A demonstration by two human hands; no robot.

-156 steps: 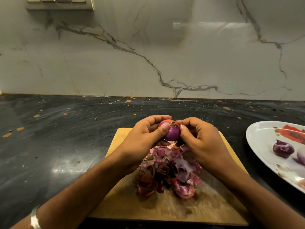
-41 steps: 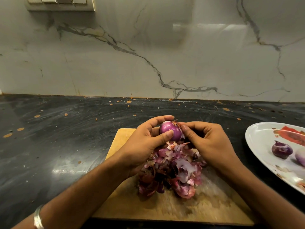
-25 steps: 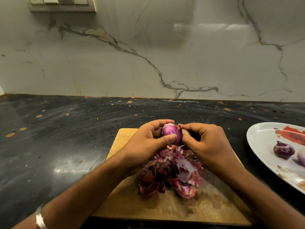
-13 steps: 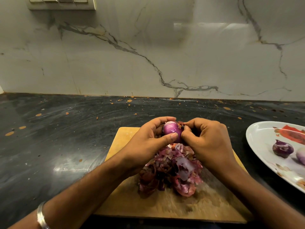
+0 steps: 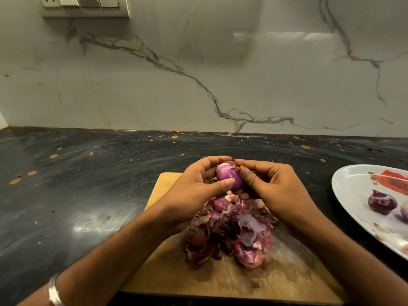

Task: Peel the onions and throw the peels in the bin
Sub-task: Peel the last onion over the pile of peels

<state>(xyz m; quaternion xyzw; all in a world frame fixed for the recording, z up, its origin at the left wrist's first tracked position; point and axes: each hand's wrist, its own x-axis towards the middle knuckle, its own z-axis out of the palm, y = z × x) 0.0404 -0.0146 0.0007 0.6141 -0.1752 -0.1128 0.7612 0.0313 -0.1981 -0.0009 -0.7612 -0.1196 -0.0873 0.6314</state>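
Marble backsplash point(image 5: 220, 74), pale with grey veins, fills the upper half of the view, and a switch plate point(image 5: 85, 5) sits at its top left edge. Below it runs the black counter point(image 5: 66, 195), glossy and dotted with small orange flecks. On the counter lies a wooden cutting board point(image 5: 220, 281), its near edge close to the bottom of the view. To the right, well apart from the board's centre, a white plate point(image 5: 348, 188) with a red painted mark holds a peeled purple onion point(image 5: 382, 202), with part of a second, paler one point(image 5: 405, 214) cut off at the frame's edge beside it. A heap of purple and reddish onion peels point(image 5: 231, 235) rests on the middle of the board. Above that heap both hands meet around a small red onion point(image 5: 229, 176). The left hand point(image 5: 196, 191) grips it, thumb across the front and fingers curled behind. The right hand point(image 5: 271, 191) is curled too, its thumb and fingertips pinching at the dry tuft on the onion's top right end. A silver bangle point(image 5: 54, 291) circles the left wrist at the lower left.
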